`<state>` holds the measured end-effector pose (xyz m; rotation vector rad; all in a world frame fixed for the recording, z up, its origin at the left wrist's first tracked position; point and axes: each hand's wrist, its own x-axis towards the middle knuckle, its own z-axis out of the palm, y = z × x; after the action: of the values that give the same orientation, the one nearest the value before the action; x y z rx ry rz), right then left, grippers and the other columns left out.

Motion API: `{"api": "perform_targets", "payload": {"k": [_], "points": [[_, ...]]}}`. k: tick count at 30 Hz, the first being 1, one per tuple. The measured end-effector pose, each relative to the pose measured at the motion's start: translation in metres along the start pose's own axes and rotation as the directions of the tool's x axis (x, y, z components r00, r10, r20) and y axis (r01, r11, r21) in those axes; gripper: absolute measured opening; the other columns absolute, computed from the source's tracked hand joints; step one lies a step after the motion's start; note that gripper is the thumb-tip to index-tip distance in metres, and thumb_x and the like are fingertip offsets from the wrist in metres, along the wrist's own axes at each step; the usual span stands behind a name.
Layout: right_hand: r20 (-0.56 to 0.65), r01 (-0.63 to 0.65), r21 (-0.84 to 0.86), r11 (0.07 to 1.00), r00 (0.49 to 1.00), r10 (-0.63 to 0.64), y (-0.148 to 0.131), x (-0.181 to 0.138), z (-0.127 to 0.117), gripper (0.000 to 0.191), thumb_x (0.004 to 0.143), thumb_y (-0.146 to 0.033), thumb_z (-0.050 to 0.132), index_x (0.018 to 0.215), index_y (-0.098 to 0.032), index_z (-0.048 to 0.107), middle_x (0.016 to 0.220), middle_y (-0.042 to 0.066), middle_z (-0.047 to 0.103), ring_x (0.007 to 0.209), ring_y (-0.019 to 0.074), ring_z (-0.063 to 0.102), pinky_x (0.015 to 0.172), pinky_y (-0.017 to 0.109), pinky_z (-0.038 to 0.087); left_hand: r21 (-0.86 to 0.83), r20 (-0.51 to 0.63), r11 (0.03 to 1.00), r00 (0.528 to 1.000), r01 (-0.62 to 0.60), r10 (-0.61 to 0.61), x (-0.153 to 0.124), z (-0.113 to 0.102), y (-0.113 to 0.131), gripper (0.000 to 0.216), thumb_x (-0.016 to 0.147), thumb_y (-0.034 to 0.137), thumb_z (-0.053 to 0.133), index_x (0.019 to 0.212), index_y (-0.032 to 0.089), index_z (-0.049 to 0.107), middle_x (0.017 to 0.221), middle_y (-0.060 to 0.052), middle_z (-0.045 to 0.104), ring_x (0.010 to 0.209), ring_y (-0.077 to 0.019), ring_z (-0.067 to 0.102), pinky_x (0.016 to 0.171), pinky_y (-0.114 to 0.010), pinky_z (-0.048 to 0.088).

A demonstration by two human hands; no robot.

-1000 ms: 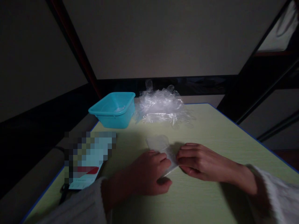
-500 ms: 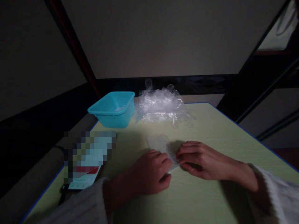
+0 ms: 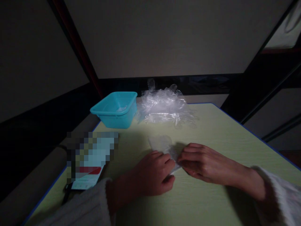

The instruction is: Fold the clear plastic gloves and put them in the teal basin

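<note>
A folded clear plastic glove [image 3: 162,142] lies flat on the table between my hands. Its near part is hidden under my fingers. My left hand [image 3: 154,174] presses down on its near left side with curled fingers, the thumb tucked below. At the glove's right edge, the fingertips and thumb of my right hand [image 3: 197,161] are pinched together. A heap of clear disposable plastic gloves [image 3: 164,105] is at the table's far edge, some finger shapes sticking up.
A turquoise plastic basin [image 3: 115,121] with something pale inside stands left of the heap. At the left edge lies a phone with a lit screen [image 3: 87,182], partly blurred out. The pale table [image 3: 225,135] has a blue rim, and a wall panel rises behind it.
My right thumb has drawn in against the fingers at the glove's edge. My left hand has hardly moved. The whole view has shifted slightly.
</note>
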<state>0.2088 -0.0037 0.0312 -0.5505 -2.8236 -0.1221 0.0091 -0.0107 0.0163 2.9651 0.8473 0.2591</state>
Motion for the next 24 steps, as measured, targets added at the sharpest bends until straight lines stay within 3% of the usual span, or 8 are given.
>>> {"api": "perform_targets", "payload": {"k": [10, 24], "points": [[-0.043, -0.090, 0.155, 0.984, 0.994, 0.098, 0.0042, -0.0036, 0.0044, 0.018, 0.082, -0.013, 0.044, 0.080, -0.015, 0.061, 0.075, 0.005, 0.062, 0.074, 0.0175, 0.051, 0.070, 0.032, 0.040, 0.035, -0.009, 0.999, 1.000, -0.014, 0.015, -0.0005, 0.0005, 0.0009, 0.007, 0.080, 0.022, 0.048, 0.080, 0.016, 0.052, 0.078, -0.004, 0.057, 0.072, -0.0177, 0.053, 0.068, -0.031, 0.043], [-0.032, -0.175, 0.266, 0.948, 0.981, 0.190, 0.0051, -0.0025, 0.0034, 0.016, 0.079, -0.012, 0.046, 0.075, -0.015, 0.061, 0.079, 0.007, 0.062, 0.073, 0.0168, 0.053, 0.069, 0.032, 0.041, 0.128, -0.013, 0.992, 1.000, -0.008, 0.010, 0.0001, 0.0002, 0.0068, 0.006, 0.080, 0.016, 0.046, 0.080, 0.016, 0.051, 0.076, -0.004, 0.057, 0.071, -0.0191, 0.054, 0.066, -0.033, 0.044]]}}
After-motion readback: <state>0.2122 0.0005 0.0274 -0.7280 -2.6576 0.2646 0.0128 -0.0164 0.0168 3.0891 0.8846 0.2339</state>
